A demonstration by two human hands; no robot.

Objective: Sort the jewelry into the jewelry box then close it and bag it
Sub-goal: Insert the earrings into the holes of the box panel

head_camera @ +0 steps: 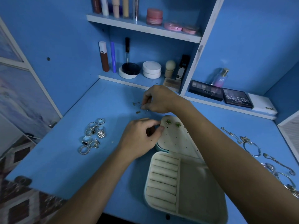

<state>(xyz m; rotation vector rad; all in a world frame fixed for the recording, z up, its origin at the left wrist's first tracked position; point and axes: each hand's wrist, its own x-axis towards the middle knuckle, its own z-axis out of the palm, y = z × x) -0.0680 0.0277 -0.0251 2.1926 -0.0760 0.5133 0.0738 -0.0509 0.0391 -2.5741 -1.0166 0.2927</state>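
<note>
An open cream jewelry box (191, 188) lies on the blue desk, ring rolls on its left, its perforated lid (176, 139) raised at the back. Two green stud earrings (168, 121) sit in the lid's top holes. My left hand (139, 138) grips the lid's left edge with thumb and curled fingers. My right hand (158, 99) reaches over the box and pinches a small earring among the loose earrings (137, 109) on the desk. Several silver rings (93, 136) lie in a cluster to the left. Bracelets and chains (258, 152) lie at the right.
Shelves behind hold cosmetics: tubes (104, 57), round compacts (151, 69), eyeshadow palettes (205, 92), a perfume bottle (220, 78). The desk's front edge runs along the bottom left, with patterned floor (19, 206) beyond it.
</note>
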